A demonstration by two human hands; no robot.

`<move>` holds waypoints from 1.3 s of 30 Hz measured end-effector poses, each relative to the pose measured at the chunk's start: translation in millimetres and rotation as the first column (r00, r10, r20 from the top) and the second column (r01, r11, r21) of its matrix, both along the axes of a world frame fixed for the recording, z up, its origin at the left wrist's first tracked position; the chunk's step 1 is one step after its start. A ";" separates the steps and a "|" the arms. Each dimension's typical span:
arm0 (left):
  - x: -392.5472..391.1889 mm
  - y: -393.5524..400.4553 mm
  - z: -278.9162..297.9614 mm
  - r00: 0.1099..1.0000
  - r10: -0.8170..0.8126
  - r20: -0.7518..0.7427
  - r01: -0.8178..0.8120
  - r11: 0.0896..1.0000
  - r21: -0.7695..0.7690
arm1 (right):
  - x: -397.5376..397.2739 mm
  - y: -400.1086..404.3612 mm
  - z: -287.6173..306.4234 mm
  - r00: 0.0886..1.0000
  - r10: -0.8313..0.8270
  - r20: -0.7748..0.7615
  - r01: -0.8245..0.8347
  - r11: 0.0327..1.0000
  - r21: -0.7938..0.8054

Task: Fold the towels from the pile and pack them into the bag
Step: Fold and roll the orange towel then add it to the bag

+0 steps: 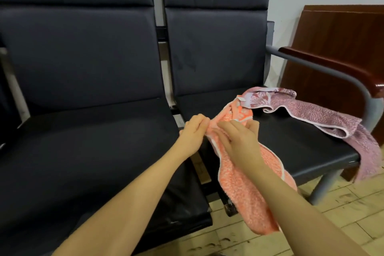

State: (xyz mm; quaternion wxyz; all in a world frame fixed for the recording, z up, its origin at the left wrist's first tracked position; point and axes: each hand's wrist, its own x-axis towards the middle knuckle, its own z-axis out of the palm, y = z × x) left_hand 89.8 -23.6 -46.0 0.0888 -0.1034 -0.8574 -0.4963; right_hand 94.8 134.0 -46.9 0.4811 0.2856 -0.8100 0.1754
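An orange-pink towel (pixel 245 189) with a white edge hangs from both my hands in front of the right seat, its lower end drooping past the seat's front edge. My left hand (pixel 192 133) pinches the towel's upper edge with curled fingers. My right hand (pixel 239 141) grips the towel just beside it, fingers curled round the cloth. A mauve towel (pixel 324 118) with a leaf-patterned border lies crumpled on the right seat, one end draped over the seat's right side. No bag is in view.
Two dark padded seats (pixel 93 151) stand joined side by side against a white wall. A metal armrest with a wooden top (pixel 332 68) borders the right seat. A brown wooden panel (pixel 342 33) leans behind it. Tiled floor (pixel 342 214) lies below.
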 end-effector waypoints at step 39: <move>148.8 -229.8 -2.3 0.724 0.668 -0.174 -0.640 0.555 -0.531 | 86.6 -192.4 -12.8 0.631 0.350 0.693 -0.517 0.855 0.039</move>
